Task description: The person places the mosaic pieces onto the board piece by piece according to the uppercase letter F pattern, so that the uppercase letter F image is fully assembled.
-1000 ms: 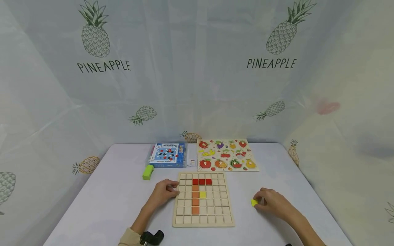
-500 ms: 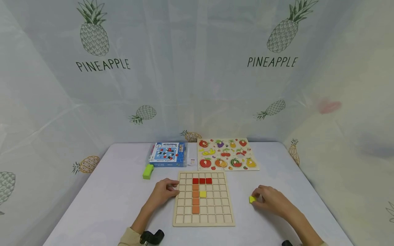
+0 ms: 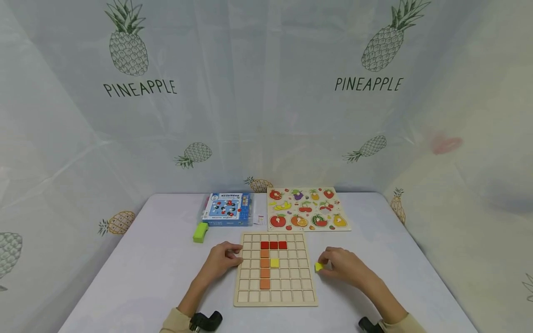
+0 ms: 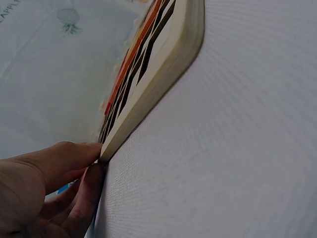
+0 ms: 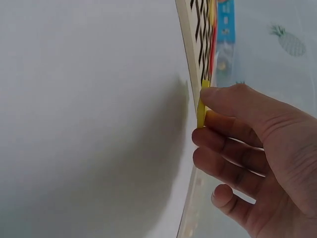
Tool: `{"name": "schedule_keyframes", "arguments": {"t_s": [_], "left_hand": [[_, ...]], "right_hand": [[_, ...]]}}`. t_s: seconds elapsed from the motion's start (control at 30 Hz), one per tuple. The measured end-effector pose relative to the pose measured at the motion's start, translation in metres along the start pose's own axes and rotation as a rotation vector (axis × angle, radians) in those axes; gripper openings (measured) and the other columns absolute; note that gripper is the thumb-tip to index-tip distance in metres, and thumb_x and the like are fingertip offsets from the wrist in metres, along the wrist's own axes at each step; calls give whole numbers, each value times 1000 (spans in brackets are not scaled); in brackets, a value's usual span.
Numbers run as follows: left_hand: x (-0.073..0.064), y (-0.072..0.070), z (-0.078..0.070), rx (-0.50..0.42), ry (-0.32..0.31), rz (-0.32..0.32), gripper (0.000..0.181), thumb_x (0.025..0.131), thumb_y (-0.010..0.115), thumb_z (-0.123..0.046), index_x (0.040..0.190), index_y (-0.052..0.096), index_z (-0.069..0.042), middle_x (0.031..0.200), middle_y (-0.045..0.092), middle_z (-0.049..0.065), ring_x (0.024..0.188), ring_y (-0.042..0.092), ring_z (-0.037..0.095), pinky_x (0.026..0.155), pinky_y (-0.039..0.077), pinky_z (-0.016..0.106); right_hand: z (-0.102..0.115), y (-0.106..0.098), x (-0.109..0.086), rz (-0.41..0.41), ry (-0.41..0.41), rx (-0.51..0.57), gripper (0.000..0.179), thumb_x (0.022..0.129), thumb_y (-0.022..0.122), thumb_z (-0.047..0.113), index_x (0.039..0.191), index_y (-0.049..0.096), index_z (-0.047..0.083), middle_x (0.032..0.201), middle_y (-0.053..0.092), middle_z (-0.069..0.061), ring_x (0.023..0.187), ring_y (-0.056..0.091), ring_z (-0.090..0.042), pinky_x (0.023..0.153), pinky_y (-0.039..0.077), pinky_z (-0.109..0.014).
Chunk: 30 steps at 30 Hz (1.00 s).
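Observation:
A wooden grid board [image 3: 291, 283] lies flat on the table, with red, orange and yellow square tiles in some cells. The red tiles [image 3: 273, 245] form a short row. Orange tiles [image 3: 265, 273] run down one column, and a single yellow tile [image 3: 274, 263] sits beside them. My left hand [image 3: 219, 260] holds the board's left edge, its thumb [image 4: 81, 151] and fingertips against the rim. Just off the board's right edge, my right hand [image 3: 344, 266] pinches another yellow tile [image 5: 201, 104] between thumb and fingers; its other fingers are bent below.
Behind the board stand a blue boxed set [image 3: 226, 210] and a fruit puzzle board [image 3: 308, 209]. A green block [image 3: 200, 232] lies in front of the box. A pineapple-printed curtain [image 3: 266, 115] encloses the white table [image 3: 145, 277].
My right hand has moved left with the yellow tile, from the open table to near the board's right edge. The left hand and the board stay in place.

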<state>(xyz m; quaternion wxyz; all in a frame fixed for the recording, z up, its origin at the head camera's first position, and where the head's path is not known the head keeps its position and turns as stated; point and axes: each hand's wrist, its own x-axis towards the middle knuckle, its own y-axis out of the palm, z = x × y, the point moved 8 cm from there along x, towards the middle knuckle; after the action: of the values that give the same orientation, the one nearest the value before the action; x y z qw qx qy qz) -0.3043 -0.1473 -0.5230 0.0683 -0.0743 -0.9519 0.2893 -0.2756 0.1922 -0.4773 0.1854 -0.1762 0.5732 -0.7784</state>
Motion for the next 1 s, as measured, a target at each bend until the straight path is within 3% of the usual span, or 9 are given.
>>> {"name": "schedule_keyframes", "arguments": {"t_s": [0.47, 1.0], "left_hand": [[-1, -1, -3, 5, 4, 2, 34, 80, 80, -13, 112, 72, -4, 96, 69, 7, 74, 62, 9, 64, 51, 18], [0, 0, -1, 3, 14, 0, 34, 80, 80, -15, 111, 73, -5, 96, 69, 6, 73, 61, 7, 64, 51, 19]], "right_hand": [[52, 19, 42, 0, -92, -15, 23, 80, 80, 35, 94, 74, 17, 86, 65, 10, 72, 48, -1, 66, 48, -21], [72, 26, 57, -33, -145, -15, 21, 80, 80, 33, 93, 74, 17, 88, 66, 7, 73, 49, -2, 68, 51, -22]]}}
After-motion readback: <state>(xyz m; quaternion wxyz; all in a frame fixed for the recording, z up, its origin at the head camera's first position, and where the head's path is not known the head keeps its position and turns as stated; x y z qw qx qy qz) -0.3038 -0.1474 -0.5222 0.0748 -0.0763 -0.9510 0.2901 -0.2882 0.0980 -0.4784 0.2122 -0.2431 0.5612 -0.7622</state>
